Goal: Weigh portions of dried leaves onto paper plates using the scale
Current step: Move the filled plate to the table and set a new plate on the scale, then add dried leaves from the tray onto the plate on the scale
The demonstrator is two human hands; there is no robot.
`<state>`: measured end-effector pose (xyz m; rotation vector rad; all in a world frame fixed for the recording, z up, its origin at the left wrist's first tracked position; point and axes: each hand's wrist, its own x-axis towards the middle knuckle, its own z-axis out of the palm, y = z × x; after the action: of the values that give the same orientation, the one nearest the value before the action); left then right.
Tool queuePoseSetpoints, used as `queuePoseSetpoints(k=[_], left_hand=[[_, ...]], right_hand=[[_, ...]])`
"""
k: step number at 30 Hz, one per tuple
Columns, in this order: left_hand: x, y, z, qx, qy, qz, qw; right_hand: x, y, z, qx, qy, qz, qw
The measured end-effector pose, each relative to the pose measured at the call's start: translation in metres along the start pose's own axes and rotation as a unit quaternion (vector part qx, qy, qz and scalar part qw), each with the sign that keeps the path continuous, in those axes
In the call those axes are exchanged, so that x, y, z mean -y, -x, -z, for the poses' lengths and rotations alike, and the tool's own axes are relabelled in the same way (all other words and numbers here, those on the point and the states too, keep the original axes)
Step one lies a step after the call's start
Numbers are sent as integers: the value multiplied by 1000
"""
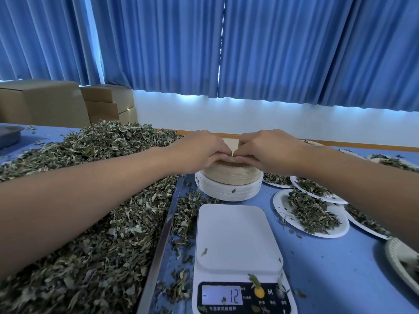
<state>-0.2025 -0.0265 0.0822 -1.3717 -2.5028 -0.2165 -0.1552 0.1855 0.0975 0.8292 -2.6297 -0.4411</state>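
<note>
A white digital scale (238, 236) sits on the blue table in front of me, its platform bare apart from a few leaf bits, its display reading 12 with a minus mark. Behind it stands a stack of paper plates (229, 180). My left hand (197, 150) and my right hand (269, 150) meet on top of the stack, fingertips curled and pinching the topmost plate's edge. A big heap of dried leaves (90, 200) covers a metal tray on the left, under my left forearm.
Several paper plates with leaf portions (313, 214) lie to the right of the scale, some overlapping. Loose leaves litter the table between tray and scale. Cardboard boxes (68, 103) stand at the back left before blue curtains. A grey tray (9, 134) sits far left.
</note>
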Motion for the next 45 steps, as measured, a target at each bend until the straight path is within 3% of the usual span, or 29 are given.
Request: queuePoseSetpoints(k=[15,23,28,33,37,41,43,45], left_hand=[[-2,3,3,-25,47,8,999],[-8,5,14,-83,-27,29,996],[-35,43,21,-158,-58,-35,985],[-81,105,3,-145,-83,-112,980],[-98,135,-19,-54,-52,-121,990],[-86,137,-17,20,93,-49,994],[-75,138,-12,10,207,15,978],[-58,134,-9,-62,247,84,963]], right_hand=[[15,-7,10,12,154,29,988],[21,1,22,-42,159,-22,986],[55,40,41,-135,143,-5,980],[99,100,30,-276,14,33,961],[101,131,0,-366,-98,-108,919],[89,150,-36,-328,-213,-278,877],[82,161,-54,-285,-234,-311,876],[76,167,-65,-237,-256,-323,880]])
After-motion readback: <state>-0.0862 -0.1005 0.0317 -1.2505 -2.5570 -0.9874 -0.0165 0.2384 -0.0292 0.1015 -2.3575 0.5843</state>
